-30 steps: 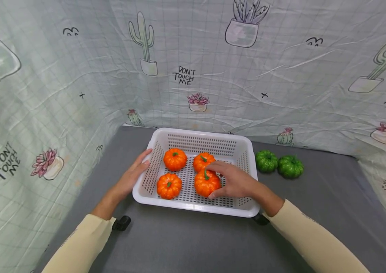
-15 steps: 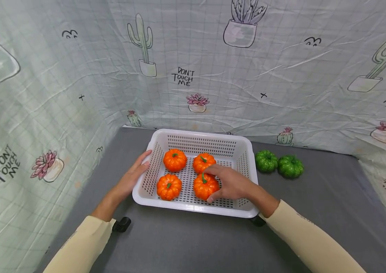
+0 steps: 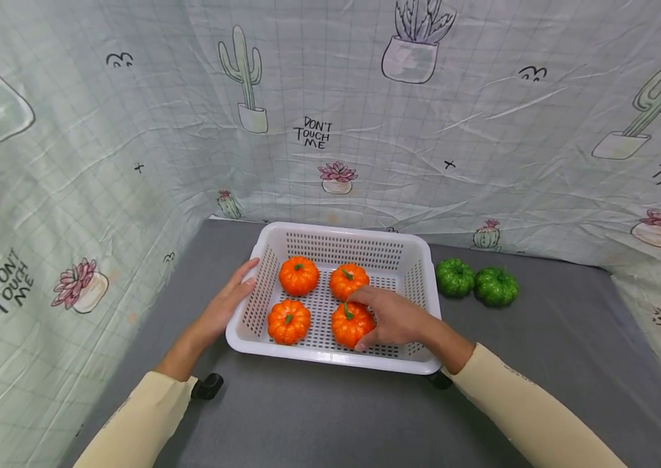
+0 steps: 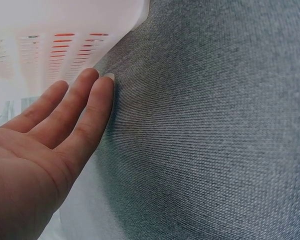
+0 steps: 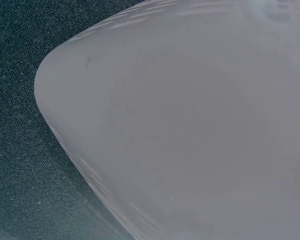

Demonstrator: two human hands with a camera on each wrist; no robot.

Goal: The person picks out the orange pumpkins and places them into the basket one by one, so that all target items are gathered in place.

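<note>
A white plastic basket with slotted walls holds several small orange pumpkins. My right hand reaches over its right side and grips the front-right orange pumpkin, thumb at the near side and fingers behind the green stem. Behind that one sits another orange pumpkin. On the left half are a back pumpkin and a front pumpkin. My left hand rests against the basket's left outer wall; the left wrist view shows its fingers extended beside the slotted wall. The right wrist view shows only the basket's corner, hiding that hand.
Two green pumpkins, one nearer the basket and one farther right, sit on the dark grey table. A cactus-printed cloth hangs behind and along the left side.
My right hand has shifted the front-right pumpkin slightly toward the basket's near wall, farther from the pumpkin behind it. The left hand stays at the basket's left side.
</note>
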